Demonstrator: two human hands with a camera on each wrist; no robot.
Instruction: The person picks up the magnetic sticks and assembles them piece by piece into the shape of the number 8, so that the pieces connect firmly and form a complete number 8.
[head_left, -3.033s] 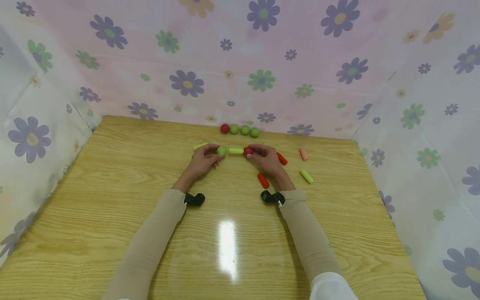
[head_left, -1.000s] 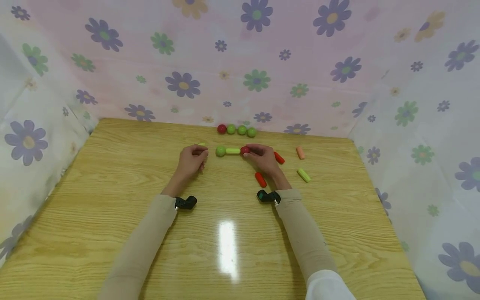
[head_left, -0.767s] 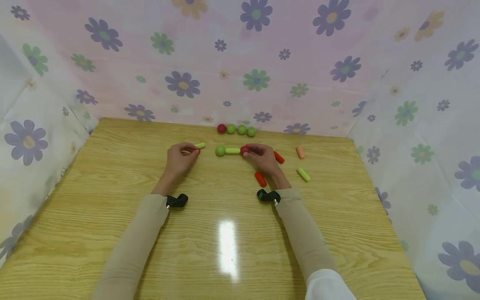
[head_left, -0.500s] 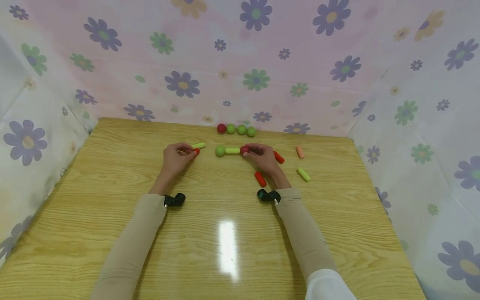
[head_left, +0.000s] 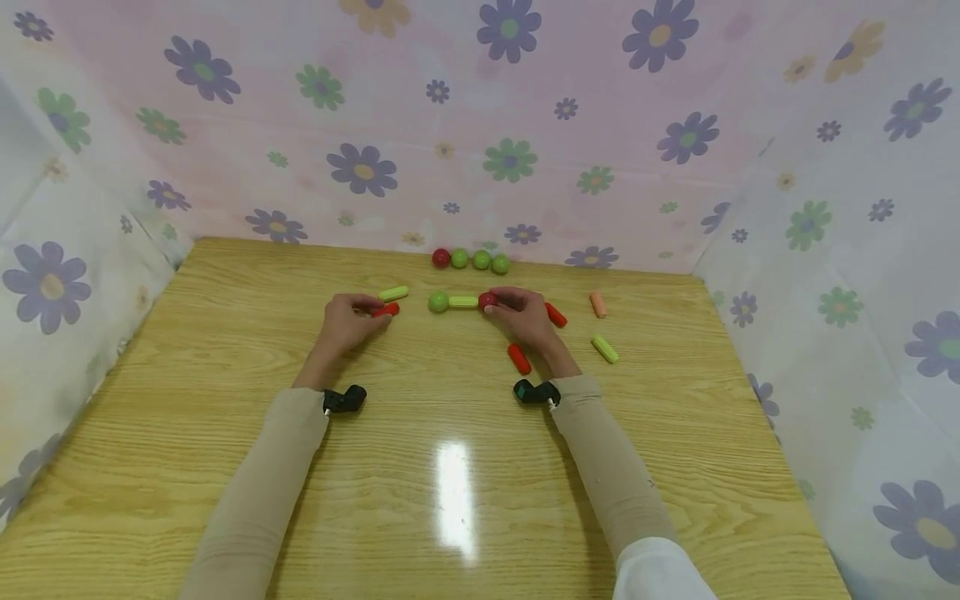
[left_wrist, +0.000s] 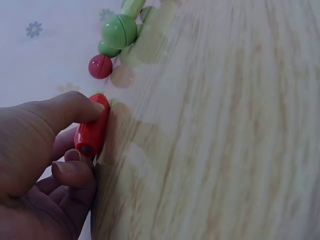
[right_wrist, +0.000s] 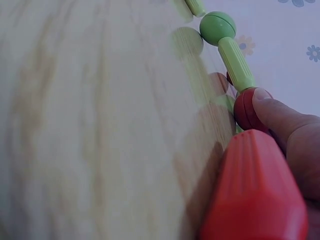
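My left hand (head_left: 348,323) pinches a red ribbed rod (head_left: 386,309) between thumb and fingers. In the left wrist view the rod (left_wrist: 94,127) shows a dark disc in its near end. A light-green rod (head_left: 393,293) lies just behind it. My right hand (head_left: 525,318) grips a red ball (head_left: 487,301), thumb on its near side. That ball touches another light-green rod (head_left: 463,302), whose other end meets a green ball (head_left: 438,302). In the right wrist view this joined piece runs away from the thumb, with a red rod (right_wrist: 255,190) large in front.
A red ball (head_left: 441,258) and several green balls (head_left: 482,259) form a row at the table's back edge. Right of my right hand lie a red rod (head_left: 556,314), an orange rod (head_left: 597,304) and a light-green rod (head_left: 605,348). Another red rod (head_left: 518,358) lies near the right wrist.
My left hand has let go of the green ball and moved left to the red rod, which it now pinches. The green ball now touches the light-green rod. My right hand stays on its ball.
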